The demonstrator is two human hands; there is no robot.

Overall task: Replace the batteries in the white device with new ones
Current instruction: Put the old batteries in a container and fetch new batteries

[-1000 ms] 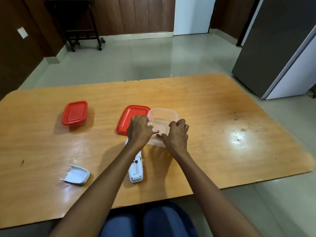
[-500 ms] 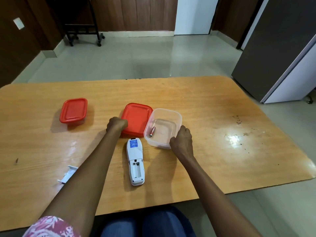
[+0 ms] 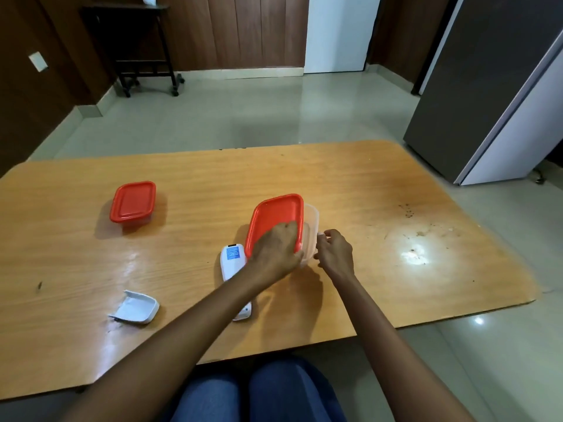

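Left hand (image 3: pixel 275 254) grips the near end of the red lid (image 3: pixel 275 220), fingers curled under its edge, and holds it tilted over the clear tub (image 3: pixel 311 233) near the middle of the counter (image 3: pixel 365 193). Right hand (image 3: pixel 335 254) is at the tub's near right corner, fingers partly curled; whether they pinch the rim or only rest beside it, cannot tell from this angle.

White device (image 3: pixel 233 263) lies face down toward the near edge, just left of the tub, partly hidden by the left forearm. Its battery cover (image 3: pixel 135 307) lies apart, nearer the near left corner. A second, lidded red-topped tub (image 3: pixel 133 202) sits toward the far left.

Handling judgement: device looks light, rigid, smooth plastic, likely to slide on the glossy counter. Best held by its long sides, bay upward. Cover's clip tabs are probably fragile.
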